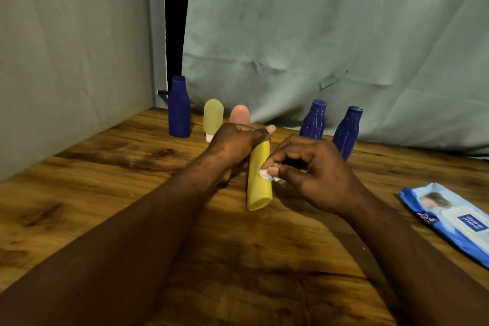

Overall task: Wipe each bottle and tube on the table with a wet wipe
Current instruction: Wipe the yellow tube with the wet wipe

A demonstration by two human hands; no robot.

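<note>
I see my left hand [238, 144] wrapped around the upper end of a yellow tube [258, 180], fingers clenched on it with the thumb stretched along the top. The tube hangs tilted above the wooden table [105, 193], its flat crimped end pointing down and toward me, its far end hidden inside my grip. I cannot tell whether the crimped end touches the tabletop or sits just above it.

My right hand [315, 174] pinches a small bunched white wet wipe [267, 173] between thumb and fingertips, and presses it against the right side of the tube, about midway along its length. Only a scrap of the wipe shows past my fingers.

Along the back of the table, in front of a pale green cloth backdrop [344, 34], the other containers stand in a loose row. At far left is a tall dark blue bottle [179, 108], upright. Just beside it stands a pale yellow tube [213, 119] resting on its white cap, and next to that a pink tube [239, 114], its lower part hidden behind my left hand. To the right, past my hands, two more dark blue bottles stand close together: the nearer-to-centre one [313, 120] and the rightmost one [347, 132], which is partly behind my right knuckles.

A blue wet wipe pack [449, 219] lies flat on the table at the right edge, well apart from the tube.
</note>
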